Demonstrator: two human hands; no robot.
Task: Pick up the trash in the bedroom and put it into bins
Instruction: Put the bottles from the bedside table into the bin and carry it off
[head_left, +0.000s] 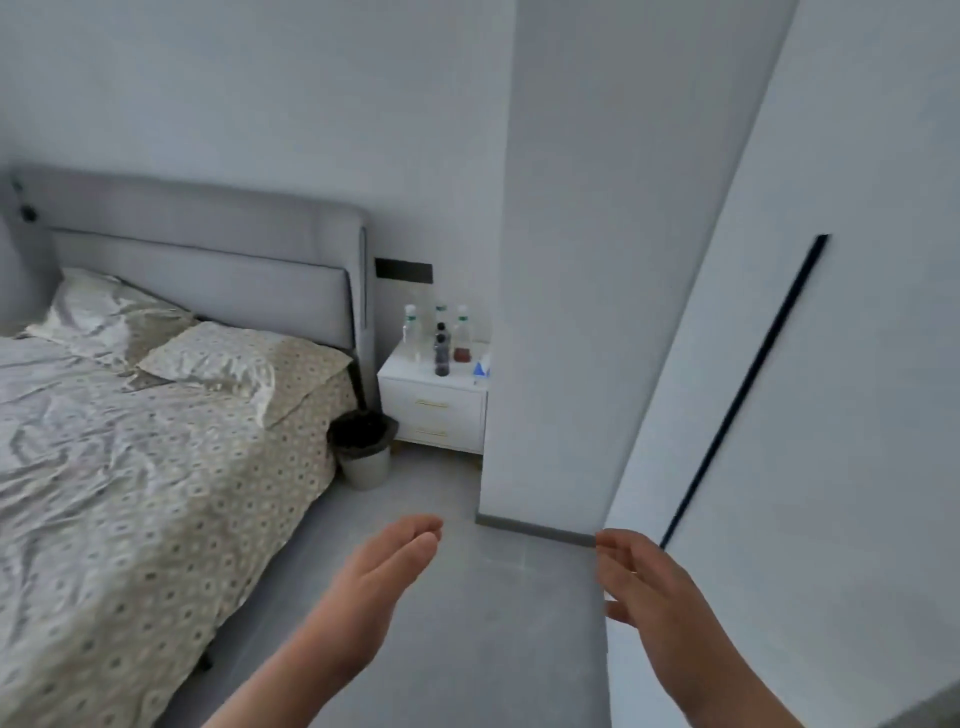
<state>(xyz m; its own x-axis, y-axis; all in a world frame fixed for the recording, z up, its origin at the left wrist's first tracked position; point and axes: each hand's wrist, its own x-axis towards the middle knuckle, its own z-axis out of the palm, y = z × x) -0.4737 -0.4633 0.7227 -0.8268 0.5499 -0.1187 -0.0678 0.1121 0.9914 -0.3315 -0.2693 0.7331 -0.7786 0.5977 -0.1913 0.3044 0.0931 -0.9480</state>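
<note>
1. A grey floor (467, 639) runs between the bed (130, 493) and a white wall column (571, 312). A white door panel (857, 364) with a long black strip stands at the right.
2. Two pillows (234, 358) lie at the bed's head edge.
3. The counter (431, 410) (a white bedside unit with two drawers) stands between the bed's head corner and the column.
4. It carries four bottles: three clear bottles (410, 332) with green caps and one dark bottle (441, 353) in front. A blurred blue-and-white item (480, 368) sits at its right edge.
5. One black-lined bin (365, 457) sits on the floor, just beside the bed's corner and near the counter's front left corner.
6. The left grip (384, 577) and right grip (644, 582) are both wide and hold nothing. They hover over the floor, well apart from the bottles.
</note>
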